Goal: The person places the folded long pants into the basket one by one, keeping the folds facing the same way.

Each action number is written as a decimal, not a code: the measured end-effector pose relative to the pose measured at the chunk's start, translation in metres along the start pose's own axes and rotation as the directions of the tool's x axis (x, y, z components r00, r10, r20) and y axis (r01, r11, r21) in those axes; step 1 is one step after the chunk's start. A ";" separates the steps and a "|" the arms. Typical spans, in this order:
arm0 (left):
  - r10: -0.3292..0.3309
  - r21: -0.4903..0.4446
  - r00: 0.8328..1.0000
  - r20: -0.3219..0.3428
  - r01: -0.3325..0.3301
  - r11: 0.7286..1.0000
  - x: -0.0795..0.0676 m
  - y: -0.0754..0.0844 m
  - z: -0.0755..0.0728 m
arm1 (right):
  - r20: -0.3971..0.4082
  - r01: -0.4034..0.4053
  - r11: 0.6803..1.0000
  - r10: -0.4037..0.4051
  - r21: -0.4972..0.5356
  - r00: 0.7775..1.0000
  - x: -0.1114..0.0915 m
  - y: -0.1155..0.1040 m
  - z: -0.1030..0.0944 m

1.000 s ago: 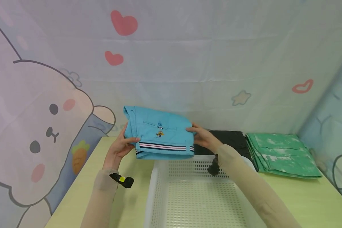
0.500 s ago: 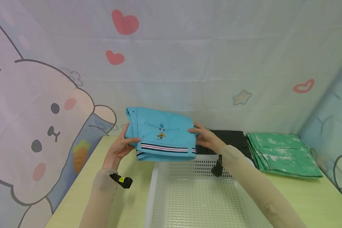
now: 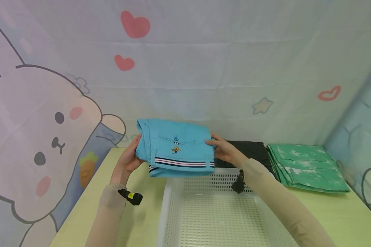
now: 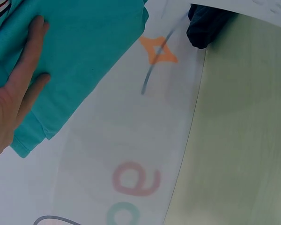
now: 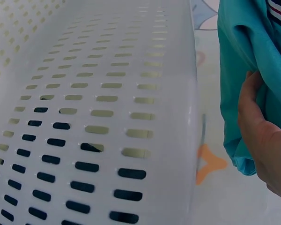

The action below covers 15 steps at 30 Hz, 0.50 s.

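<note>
Folded light-blue pants [image 3: 179, 137], with a striped waistband and a small embroidered figure, are held up behind the basket's back rim. At their left edge, my left hand [image 3: 130, 157] holds them. Its thumb is not seen over the front in the head view, and straight-looking fingers [image 4: 30, 56] lie against the cloth in the left wrist view. The right edge is gripped by my right hand [image 3: 224, 149], thumb on the front face and other fingers mostly hidden behind. In the right wrist view, part of this hand [image 5: 264, 136] presses into the blue folds.
A white perforated basket [image 3: 165, 212] stands on the pale yellow-green table [image 3: 321, 212] in front of me. Behind it lies folded black cloth [image 3: 250, 152], partly covered by my right arm. Folded green clothing [image 3: 309, 168] lies to the right. A printed curtain [image 3: 185, 68] hangs at the back.
The blue pants have shifted slightly right and down with both hands. My left thumb, earlier on the front of the cloth, no longer shows there. The basket and other clothes stay put.
</note>
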<state>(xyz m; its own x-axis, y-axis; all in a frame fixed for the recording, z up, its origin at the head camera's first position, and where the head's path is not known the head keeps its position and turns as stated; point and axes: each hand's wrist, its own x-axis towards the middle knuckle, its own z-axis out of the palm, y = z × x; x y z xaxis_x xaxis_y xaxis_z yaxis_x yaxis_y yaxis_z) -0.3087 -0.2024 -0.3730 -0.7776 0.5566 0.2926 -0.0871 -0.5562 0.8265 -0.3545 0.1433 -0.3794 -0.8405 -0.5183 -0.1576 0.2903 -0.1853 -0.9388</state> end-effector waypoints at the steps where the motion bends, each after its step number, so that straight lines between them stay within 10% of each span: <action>1: 0.001 0.015 1.000 -0.025 -0.001 1.000 0.000 0.000 0.001 | -0.002 0.000 1.000 0.000 -0.011 1.000 -0.001 -0.001 0.001; 15: 0.107 0.022 0.993 -0.048 -0.106 0.994 -0.001 -0.004 0.002 | 0.039 0.026 0.997 -0.023 -0.070 0.999 -0.009 -0.008 0.007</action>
<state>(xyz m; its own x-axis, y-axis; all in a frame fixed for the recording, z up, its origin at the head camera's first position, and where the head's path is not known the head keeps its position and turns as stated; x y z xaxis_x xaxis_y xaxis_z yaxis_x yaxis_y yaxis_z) -0.3066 -0.1995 -0.3756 -0.8114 0.4633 0.3562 0.0098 -0.5987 0.8009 -0.3457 0.1435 -0.3682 -0.8284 -0.5462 -0.1239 0.2360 -0.1398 -0.9617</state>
